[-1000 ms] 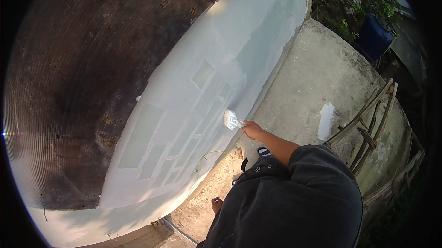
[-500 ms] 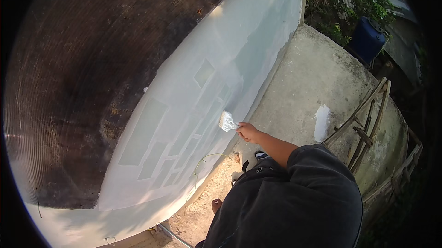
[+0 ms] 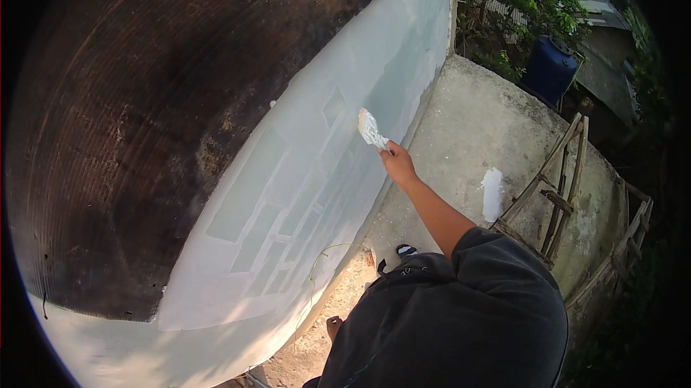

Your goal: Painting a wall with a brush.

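Observation:
A wide paintbrush [image 3: 368,127] coated in white paint is gripped by its handle in my right hand [image 3: 399,163], fingers closed round it. Its bristles point up and left, at the pale wall [image 3: 302,150]; whether they touch it I cannot tell. Greyish-green patches show on the wall between whiter painted areas. Low beside my body, my left hand [image 3: 334,327] shows only in part, its fingers curled. Anything inside them is too small to make out.
Dark corrugated sheeting [image 3: 137,122] borders the wall. A concrete ledge [image 3: 475,114] carries a white paint smear [image 3: 492,195]. Wooden framework [image 3: 558,197] and a blue tank [image 3: 551,70] stand to the right. A thin yellowish cable [image 3: 314,264] hangs along the wall's lower part.
My right hand has lifted the paintbrush upward and slightly right along the wall, with the arm reaching further out. The view has shifted a little. My left hand stays low by my body.

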A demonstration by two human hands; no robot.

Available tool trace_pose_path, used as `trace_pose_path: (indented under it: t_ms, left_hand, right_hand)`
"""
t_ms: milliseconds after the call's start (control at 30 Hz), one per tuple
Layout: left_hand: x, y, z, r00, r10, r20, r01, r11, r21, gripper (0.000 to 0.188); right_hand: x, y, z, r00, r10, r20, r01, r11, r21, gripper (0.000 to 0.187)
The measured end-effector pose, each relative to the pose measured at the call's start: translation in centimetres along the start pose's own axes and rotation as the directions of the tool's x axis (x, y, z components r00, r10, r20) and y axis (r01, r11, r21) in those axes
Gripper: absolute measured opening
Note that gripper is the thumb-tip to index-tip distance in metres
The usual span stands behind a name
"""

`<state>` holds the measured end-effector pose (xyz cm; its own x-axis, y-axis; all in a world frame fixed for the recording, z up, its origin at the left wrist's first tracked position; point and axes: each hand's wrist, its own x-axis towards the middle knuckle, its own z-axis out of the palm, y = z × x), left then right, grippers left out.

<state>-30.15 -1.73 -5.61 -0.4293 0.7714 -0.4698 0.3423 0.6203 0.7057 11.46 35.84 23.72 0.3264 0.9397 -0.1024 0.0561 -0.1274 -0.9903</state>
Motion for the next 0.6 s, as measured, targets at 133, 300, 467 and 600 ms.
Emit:
trace_pose_path:
  t_ms: [133,300,467,600]
  left_hand:
    - [1.1,-2.1,-1.0,0.999,0.021,-0.038,-0.016,0.994,0.111,0.024]
    - [2.0,-5.6,-3.8,0.994,0.106,0.038,-0.111,0.971,0.213,0.027]
    - [2.3,-4.8,-6.8,0.974,0.119,0.191,-0.159,0.964,0.214,0.025]
    - [1.0,4.1,-8.1,0.943,0.138,0.304,-0.229,0.929,0.290,0.020]
  right_hand:
    - [-4.9,-2.5,2.2,0.992,-0.105,0.064,0.116,0.970,-0.213,0.034]
    - [-12.5,0.1,2.5,0.957,-0.056,0.283,0.155,0.928,-0.339,0.032]
    - [-18.0,6.0,1.1,0.975,-0.015,0.224,0.044,0.991,-0.128,0.025]
    - [-23.0,5.8,-4.8,0.948,0.299,0.105,-0.307,0.949,0.070,0.024]
